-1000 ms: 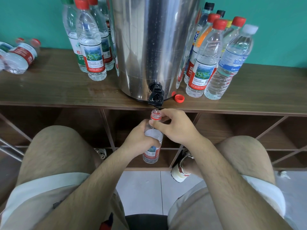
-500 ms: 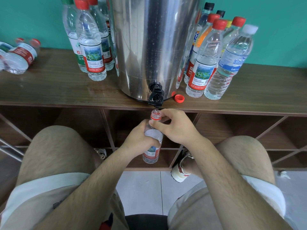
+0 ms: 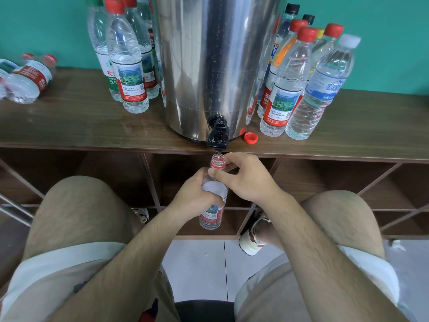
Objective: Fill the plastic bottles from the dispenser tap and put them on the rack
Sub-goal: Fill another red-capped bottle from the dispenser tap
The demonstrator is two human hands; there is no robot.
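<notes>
Lying on their sides far to the left of the dispenser (image 3: 216, 54), a few red-capped bottles (image 3: 25, 80) rest on the wooden surface (image 3: 69, 126). Closer in, just left of the dispenser, a cluster of upright bottles (image 3: 126, 66) with red caps and red-and-green labels stands near the teal wall. The steel dispenser sits at the surface's front edge, and its black tap (image 3: 218, 133) juts out over that edge. Directly below the tap, in front of the dispenser, an uncapped plastic bottle (image 3: 212, 214) is held upright with its open mouth just under the spout, and a thin stream of water runs into the neck. The left hand (image 3: 192, 196) grips the bottle's body from the left, its fingers wrapped around it. The right hand (image 3: 248, 180) comes in from the right, with thumb and fingers (image 3: 234, 160) pinching the neck just under the red ring. Just right of the tap, a loose red cap (image 3: 250, 138) lies on the surface beside the dispenser's base. Further right of the dispenser stands a second group of upright bottles (image 3: 285, 89), most red-capped, two black-capped behind, with a white-capped bottle (image 3: 320, 89) at the outer edge. Below the surface, the rack's wooden compartments (image 3: 325, 182) open behind the person's bare knees.
</notes>
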